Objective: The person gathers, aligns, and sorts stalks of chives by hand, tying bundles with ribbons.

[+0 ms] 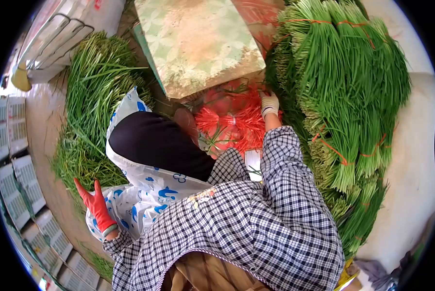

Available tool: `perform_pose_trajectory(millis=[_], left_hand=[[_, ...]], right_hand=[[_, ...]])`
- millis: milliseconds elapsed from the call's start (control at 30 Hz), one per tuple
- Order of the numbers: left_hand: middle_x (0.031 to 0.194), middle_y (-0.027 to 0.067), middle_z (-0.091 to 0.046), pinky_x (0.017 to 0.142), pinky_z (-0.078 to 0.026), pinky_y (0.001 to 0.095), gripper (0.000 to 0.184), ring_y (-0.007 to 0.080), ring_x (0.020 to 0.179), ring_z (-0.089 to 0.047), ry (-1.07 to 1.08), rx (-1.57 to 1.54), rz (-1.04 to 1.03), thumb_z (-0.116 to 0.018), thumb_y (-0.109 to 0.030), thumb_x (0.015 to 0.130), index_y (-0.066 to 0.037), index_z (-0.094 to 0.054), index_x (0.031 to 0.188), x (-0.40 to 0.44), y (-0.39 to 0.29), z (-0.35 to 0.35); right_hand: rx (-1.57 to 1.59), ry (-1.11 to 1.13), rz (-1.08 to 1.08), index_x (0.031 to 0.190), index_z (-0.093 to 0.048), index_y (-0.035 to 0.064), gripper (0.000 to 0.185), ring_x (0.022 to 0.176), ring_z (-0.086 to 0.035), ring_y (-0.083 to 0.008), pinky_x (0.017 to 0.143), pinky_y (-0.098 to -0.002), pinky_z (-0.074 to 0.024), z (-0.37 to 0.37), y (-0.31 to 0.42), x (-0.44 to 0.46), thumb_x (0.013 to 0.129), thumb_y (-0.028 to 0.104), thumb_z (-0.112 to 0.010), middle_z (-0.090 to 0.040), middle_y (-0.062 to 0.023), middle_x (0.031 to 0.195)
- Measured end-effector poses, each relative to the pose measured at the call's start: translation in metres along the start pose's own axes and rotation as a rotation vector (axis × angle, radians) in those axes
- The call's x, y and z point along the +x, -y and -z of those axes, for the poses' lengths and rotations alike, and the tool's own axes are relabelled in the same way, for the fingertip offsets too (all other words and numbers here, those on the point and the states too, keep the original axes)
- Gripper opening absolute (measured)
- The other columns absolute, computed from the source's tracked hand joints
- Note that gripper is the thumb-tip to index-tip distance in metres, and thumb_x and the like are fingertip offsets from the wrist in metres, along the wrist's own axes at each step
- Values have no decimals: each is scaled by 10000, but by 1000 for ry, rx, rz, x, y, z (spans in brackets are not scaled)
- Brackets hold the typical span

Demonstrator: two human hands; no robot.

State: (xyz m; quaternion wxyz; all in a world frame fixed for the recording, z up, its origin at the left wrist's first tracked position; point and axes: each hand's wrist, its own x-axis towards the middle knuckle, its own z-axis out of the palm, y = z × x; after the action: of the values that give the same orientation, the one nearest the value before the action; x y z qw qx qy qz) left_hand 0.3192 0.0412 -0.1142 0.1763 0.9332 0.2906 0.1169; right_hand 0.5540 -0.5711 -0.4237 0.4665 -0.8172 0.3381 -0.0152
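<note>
My left hand [98,207], in a red rubber glove, is held out at the lower left with its fingers spread and nothing in it. Close by are loose green chives [84,162] on the floor and a white plastic apron [152,194] with blue prints. My right hand [270,104], in a pale knit glove, reaches to the right edge of a pile of red plastic ties [237,119]. Its fingertips are partly hidden, so whether it grips anything is unclear. Beside it on the right are stacked chive bundles [348,77] bound with red ties.
A worn board with a green-and-white pattern [203,43] stands in front, above the ties. More loose chives [101,72] are heaped at the upper left. White slatted crates [21,191] line the left edge. A pale wall [416,145] is on the right.
</note>
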Motion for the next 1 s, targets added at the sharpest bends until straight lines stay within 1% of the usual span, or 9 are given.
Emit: perform_pose_trajectory(millis=[100, 167, 267, 467, 600, 733, 900, 933, 1000], left_hand=[[1532, 176, -303, 1151, -238, 374, 805, 290, 1417, -293, -30, 44, 24, -687, -209, 867, -90, -226, 1516, -13, 13, 1], [1533, 176, -300, 1154, -232, 373, 804, 285, 1421, -286, -32, 46, 38, -686, -207, 866, -87, -227, 1515, -18, 11, 0], [1535, 180, -292, 1160, -213, 369, 808, 292, 1425, -275, -1, 36, 23, -684, -192, 864, -67, -220, 1513, -19, 15, -10], [1528, 170, -309, 1153, -234, 364, 804, 284, 1412, -299, -41, -100, -94, -689, -151, 855, -50, -229, 1507, 5, -12, -18], [1524, 161, -323, 1143, -260, 355, 825, 276, 1404, -321, -127, -151, -188, -701, -101, 827, -55, -234, 1506, 18, -8, -7], [1521, 164, -329, 1139, -267, 352, 821, 278, 1399, -331, -212, -211, -113, -704, -105, 822, -38, -245, 1499, 15, 10, 4], [1502, 173, -359, 1135, -276, 351, 819, 280, 1387, -352, -124, -278, 0, -715, -118, 808, -9, -267, 1484, 16, 23, -1], [1492, 175, -371, 1130, -288, 354, 818, 287, 1378, -366, -116, -268, -30, -721, -124, 798, -13, -281, 1478, 19, 20, -5], [1494, 177, -370, 1132, -285, 351, 810, 286, 1380, -364, -75, -273, -66, -715, -116, 800, -23, -284, 1480, 26, 15, -9]], right_hand=[[-319, 171, -184, 1141, -679, 80, 406, 999, -639, -328, 875, -359, -477, 26, 54, -11, 828, 337, -656, -683, -182, 1069], [-301, 129, -120, 1080, -702, 73, 358, 954, -649, -335, 859, -372, -484, 40, 69, -29, 822, 317, -656, -692, -181, 1034], [-476, 260, 38, 1057, -696, 72, 326, 991, -633, -366, 875, -393, -483, 55, 66, -58, 848, 307, -609, -677, -198, 1034], [-238, 166, 222, 995, -696, 51, 282, 947, -641, -353, 859, -387, -485, 61, 36, -102, 840, 275, -624, -686, -187, 987], [-81, 270, 331, 930, -676, -8, 182, 837, -642, -239, 810, -337, -491, 57, 63, -103, 840, 144, -631, -697, -152, 911], [-82, 299, 498, 911, -671, 11, 100, 795, -616, -176, 794, -300, -489, 82, 170, -140, 841, 80, -652, -670, -88, 849], [126, 421, 811, 959, -604, 24, 86, 772, -555, -116, 746, -266, -479, 89, 294, -157, 901, -25, -563, -597, -28, 796], [258, 457, 680, 953, -595, 18, 62, 766, -545, -108, 736, -251, -471, 88, 318, -154, 915, -14, -558, -589, -22, 805], [230, 462, 644, 959, -594, 14, 72, 730, -558, -100, 694, -252, -477, 86, 364, -137, 936, 77, -567, -604, -31, 818]])
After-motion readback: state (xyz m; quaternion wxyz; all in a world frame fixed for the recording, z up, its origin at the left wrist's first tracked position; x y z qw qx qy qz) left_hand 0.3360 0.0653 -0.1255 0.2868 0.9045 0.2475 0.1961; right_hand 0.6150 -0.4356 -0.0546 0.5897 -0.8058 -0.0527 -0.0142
